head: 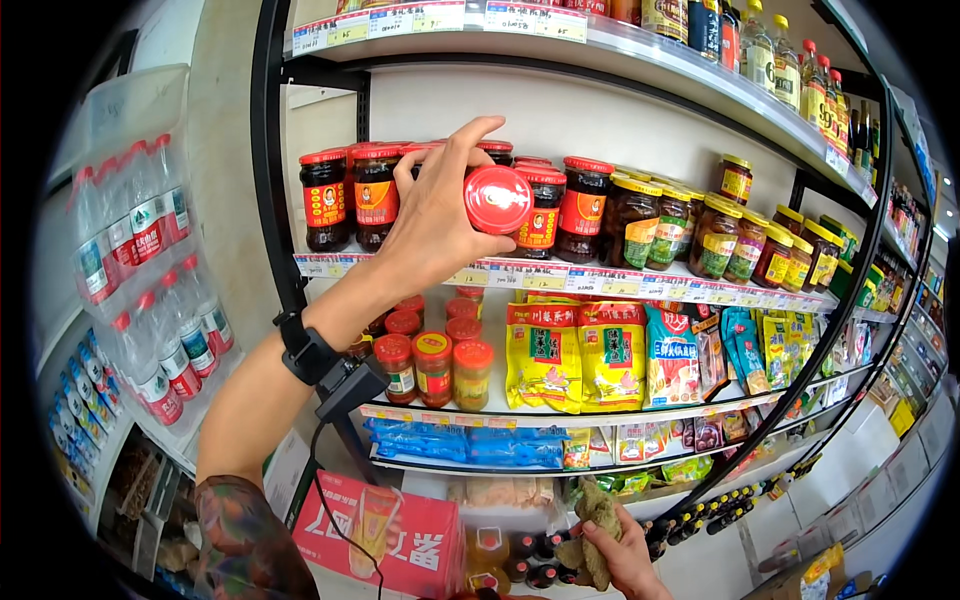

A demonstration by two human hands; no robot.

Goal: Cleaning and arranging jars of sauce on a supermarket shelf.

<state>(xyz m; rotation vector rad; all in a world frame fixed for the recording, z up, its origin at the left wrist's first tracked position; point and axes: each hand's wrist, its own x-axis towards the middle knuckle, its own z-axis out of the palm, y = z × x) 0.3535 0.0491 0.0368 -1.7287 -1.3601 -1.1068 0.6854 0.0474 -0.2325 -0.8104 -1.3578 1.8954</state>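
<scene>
My left hand, with a black strap and small device at the wrist, grips a glass jar with a red lid, tilted so its lid faces me. It is at the front of a shelf, before dark sauce jars with red lids. Low at the right of centre, my right hand holds a crumpled olive-green cloth. To the right of the held jar stand another red-lidded jar and several yellow-lidded jars.
A black-framed shelf rack carries more jars, yellow seasoning packets and blue packs. Bottles stand on the upper shelf. A red carton and dark-capped bottles are below; wrapped water bottles stand at left.
</scene>
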